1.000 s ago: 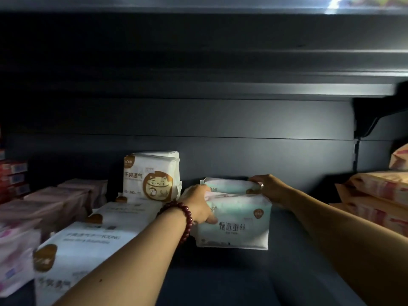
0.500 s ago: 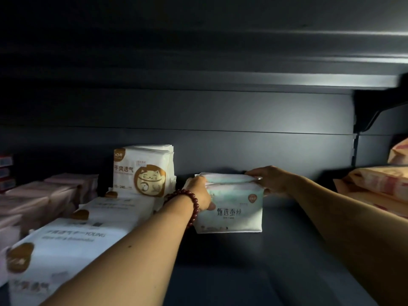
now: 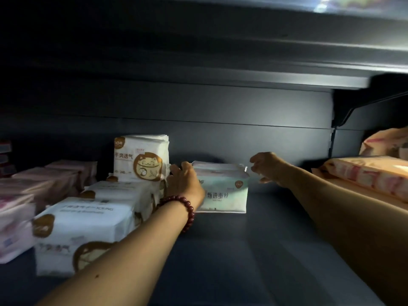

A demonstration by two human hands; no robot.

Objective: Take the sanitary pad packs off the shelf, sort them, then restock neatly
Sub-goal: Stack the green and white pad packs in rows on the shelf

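Note:
A mint-green sanitary pad pack (image 3: 225,191) stands upright on the dark shelf floor (image 3: 254,250), near the back wall. My left hand (image 3: 185,184), with a red bead bracelet on the wrist, lies against the pack's left side, fingers over its top left corner. My right hand (image 3: 267,166) hovers just right of the pack's top right corner, fingers loosely apart and holding nothing. Left of the green pack stands a white pack with a brown cat print (image 3: 141,160). In front of that one, two similar white packs (image 3: 88,219) lie flat in a row.
Pale pink packs (image 3: 44,182) fill the shelf's left side. Orange-and-pink packs (image 3: 371,173) are stacked at the right behind a bracket. The upper shelf's underside (image 3: 220,62) hangs low overhead. Bare shelf floor stretches in front of the green pack.
The green pack has been set further back, beside the cat-print pack. My right hand has come off its top right corner. My left hand stays on its left side.

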